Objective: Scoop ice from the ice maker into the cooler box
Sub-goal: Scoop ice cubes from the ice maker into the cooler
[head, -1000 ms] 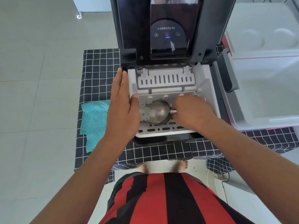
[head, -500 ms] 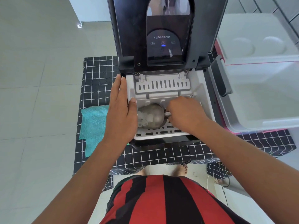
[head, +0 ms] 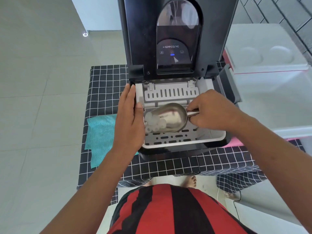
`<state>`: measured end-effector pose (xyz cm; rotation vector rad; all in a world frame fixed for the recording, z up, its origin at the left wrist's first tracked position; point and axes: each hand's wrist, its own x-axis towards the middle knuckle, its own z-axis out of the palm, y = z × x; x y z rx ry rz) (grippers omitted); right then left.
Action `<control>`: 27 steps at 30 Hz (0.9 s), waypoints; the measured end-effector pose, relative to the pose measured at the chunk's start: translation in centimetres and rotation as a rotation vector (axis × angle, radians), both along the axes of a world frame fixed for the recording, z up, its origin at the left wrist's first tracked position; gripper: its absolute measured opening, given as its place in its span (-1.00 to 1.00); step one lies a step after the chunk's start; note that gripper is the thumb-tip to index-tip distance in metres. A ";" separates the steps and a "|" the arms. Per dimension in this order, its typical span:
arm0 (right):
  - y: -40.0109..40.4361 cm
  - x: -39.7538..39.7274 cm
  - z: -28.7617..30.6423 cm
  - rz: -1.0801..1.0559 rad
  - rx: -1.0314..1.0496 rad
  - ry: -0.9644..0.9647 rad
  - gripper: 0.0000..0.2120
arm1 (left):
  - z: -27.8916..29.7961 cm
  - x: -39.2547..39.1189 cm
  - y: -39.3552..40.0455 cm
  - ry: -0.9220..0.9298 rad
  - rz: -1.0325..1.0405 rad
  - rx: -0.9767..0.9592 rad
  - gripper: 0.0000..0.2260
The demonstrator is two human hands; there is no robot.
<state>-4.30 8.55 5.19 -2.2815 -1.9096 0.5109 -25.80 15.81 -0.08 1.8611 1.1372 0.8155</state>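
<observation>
The metal scoop (head: pixel 170 118) lies on its side above the white basket (head: pixel 184 141) inside the ice maker (head: pixel 162 48), its open mouth turned left and its short handle pointing right. The right hand (head: pixel 212 112) grasps that handle, fingers and thumb pinched round it at the right side of the basket. A heap of ice pieces (head: pixel 154 122) sits in the scoop's mouth, just beside the thumb of the left hand (head: pixel 129 119).

The left hand lies flat with straight fingers along the left wall of the ice maker, fingers pointing to the far side and the thumb hooked over the basket's rim; it grips nothing. The slotted floor of the basket shows bare on the near side of the scoop.

The ice maker's black lid stands upright at the far side, its control panel facing the camera. The machine stands on a table with a black checked cloth (head: pixel 108 88). To the right, just beside the ice maker, is the cooler box (head: pixel 270 105), white inside with a pink edge, its lid raised at the far side; the ice maker's right wall and the cooler's gray handle stand between the scoop and the cooler's opening. A teal towel (head: pixel 99 134) lies on the cloth to the left of the machine, near the left wrist. The person's red and black striped shirt (head: pixel 168 211) fills the near edge, with bare toes below the table edge.
</observation>
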 end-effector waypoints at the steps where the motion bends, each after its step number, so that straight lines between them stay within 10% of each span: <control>1: -0.1 0.2 0.2 0.000 0.002 0.035 -0.74 | 0.0 0.0 0.0 -0.005 0.000 0.000 -0.57; 27: -6.7 8.8 3.9 -0.152 0.296 0.089 -0.82 | 5.4 5.4 -1.0 -0.148 -0.020 0.076 -0.57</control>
